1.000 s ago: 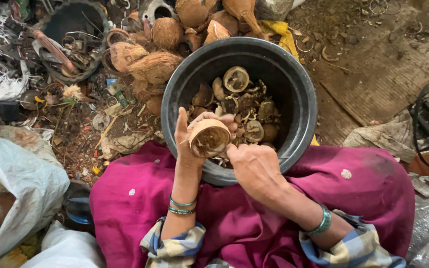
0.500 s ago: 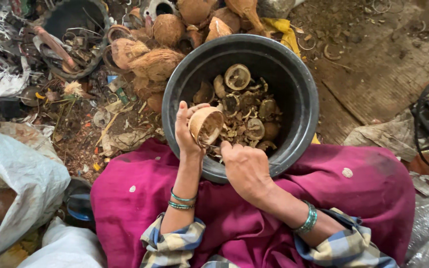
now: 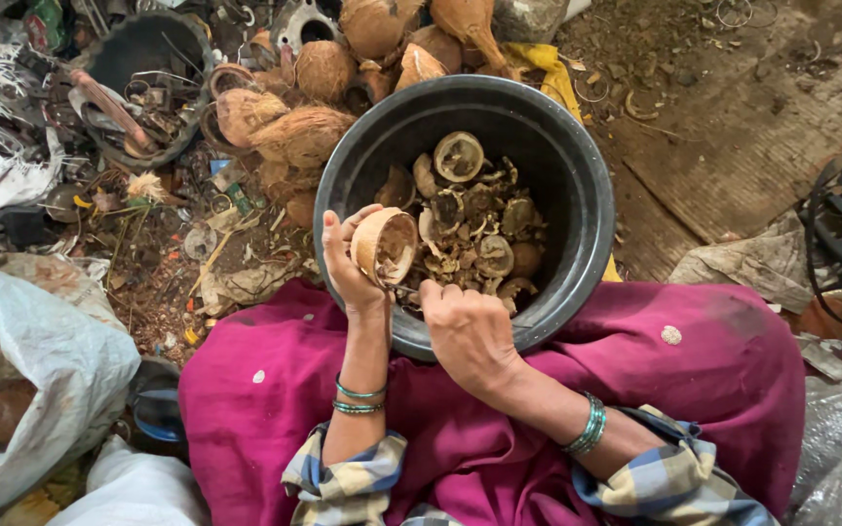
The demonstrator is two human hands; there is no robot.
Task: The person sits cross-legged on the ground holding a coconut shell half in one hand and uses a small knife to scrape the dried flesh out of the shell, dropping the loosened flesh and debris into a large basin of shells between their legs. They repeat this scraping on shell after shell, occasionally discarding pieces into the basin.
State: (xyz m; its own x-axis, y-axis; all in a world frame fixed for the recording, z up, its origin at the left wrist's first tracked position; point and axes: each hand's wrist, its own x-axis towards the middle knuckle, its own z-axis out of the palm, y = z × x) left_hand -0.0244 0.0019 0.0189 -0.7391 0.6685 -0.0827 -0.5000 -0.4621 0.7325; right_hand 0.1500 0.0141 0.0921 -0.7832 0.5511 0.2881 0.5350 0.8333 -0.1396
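Coconut shell half sits just left of the frame's centre, cupped in the left hand, whose fingers curl round its outer wall with the hollow turned toward the right; it hangs over the near rim of the black basin, which rests on the magenta cloth across the lap; the right hand is closed into a fist just below and right of the shell, and something thin seems to run from it into the hollow, though what it grips I cannot tell; shell scraps fill the basin's floor; whole husked coconuts lie heaped in the upper middle, and a white sack slumps at lower left. Judged from this, the risk is a slip; the shell is round and held by fingertips alone, so a hard push from the right fist could twist it loose or drive whatever it holds toward the left palm; the basin, perched on soft cloth, could tip and spill.
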